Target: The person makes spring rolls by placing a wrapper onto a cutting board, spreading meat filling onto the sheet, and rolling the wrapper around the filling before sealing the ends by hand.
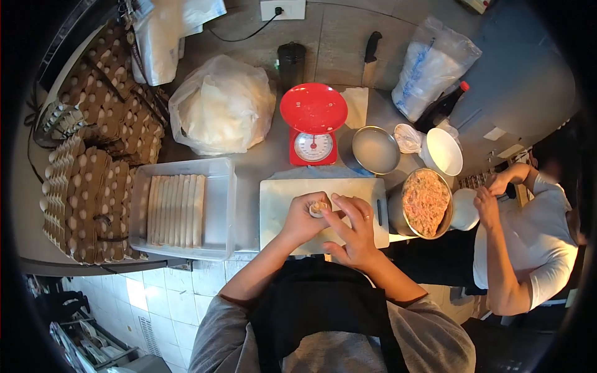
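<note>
My left hand (301, 219) is wrapped round an uncooked spring roll (317, 209), whose end faces up and shows filling. Beside it, my right hand (357, 231) has its fingers apart, with one fingertip at the roll's end. Both hands are above a white cutting board (280, 198). To the left, a clear plastic bin (219, 208) holds a row of several finished rolls (177, 210). On the right stands a metal pot (398, 214) full of pinkish minced filling (426, 202).
Behind the board are a red kitchen scale (313, 127), a metal bowl of cloudy liquid (375, 150) and a bag of wrappers (222, 105). Egg trays (87, 199) are stacked at left. A white bowl (443, 152) and dark bottle (440, 109) stand right, near another person (522, 242).
</note>
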{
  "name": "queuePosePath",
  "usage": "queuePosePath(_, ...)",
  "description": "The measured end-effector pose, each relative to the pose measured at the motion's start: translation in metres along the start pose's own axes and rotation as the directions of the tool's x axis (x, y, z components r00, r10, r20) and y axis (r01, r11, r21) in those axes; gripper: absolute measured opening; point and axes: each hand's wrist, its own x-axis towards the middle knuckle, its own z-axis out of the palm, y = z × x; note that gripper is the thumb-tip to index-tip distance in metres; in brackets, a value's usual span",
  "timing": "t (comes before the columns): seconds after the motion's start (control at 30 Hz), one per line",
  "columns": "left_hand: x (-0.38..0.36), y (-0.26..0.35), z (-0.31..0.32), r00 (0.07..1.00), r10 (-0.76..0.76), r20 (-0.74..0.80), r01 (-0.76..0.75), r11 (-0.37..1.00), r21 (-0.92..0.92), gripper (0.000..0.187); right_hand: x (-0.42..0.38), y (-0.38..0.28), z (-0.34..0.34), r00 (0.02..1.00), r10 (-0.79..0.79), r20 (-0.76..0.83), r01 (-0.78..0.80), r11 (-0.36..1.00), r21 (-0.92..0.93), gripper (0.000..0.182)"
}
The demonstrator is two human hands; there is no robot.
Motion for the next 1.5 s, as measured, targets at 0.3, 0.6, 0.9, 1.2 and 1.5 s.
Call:
queuePosePath(0.3, 0.003, 0.002, 0.009, 0.988, 0.151, 0.016, -0.152, 0.974, 0.168, 0.016, 0.022, 0.009, -0.018, 0.981, -0.075, 0.180, 0.098, 0.988, -0.123, 0.050)
queuePosePath(0.6, 0.005, 0.014, 0.003, 0.987, -0.009, 0.162, 0.003, 0.999, 0.042, 0.021, 0.012, 0.021, -0.012, 0.996, 0.091, 0.018, -0.091, 0.915, 0.393, 0.037)
queuePosePath(0.9, 0.008, 0.015, -0.002, 0.963, -0.018, 0.270, -0.006, 0.996, 0.085, 0.023, 0.027, 0.029, -0.023, 0.997, 0.058, 0.043, -0.071, 0.901, 0.427, 0.040)
queuePosePath(1.2, 0.008, 0.006, -0.001, 0.970, -0.019, 0.243, 0.021, 1.000, -0.004, 0.025, 0.033, 0.023, -0.022, 0.979, -0.163, 0.126, 0.151, 0.984, 0.100, 0.039)
queuePosePath(1.5, 0.011, 0.003, -0.003, 0.946, -0.046, 0.320, 0.040, 0.999, 0.026, 0.024, 0.028, 0.037, -0.019, 0.995, -0.008, 0.095, -0.036, 0.894, 0.448, 0.034)
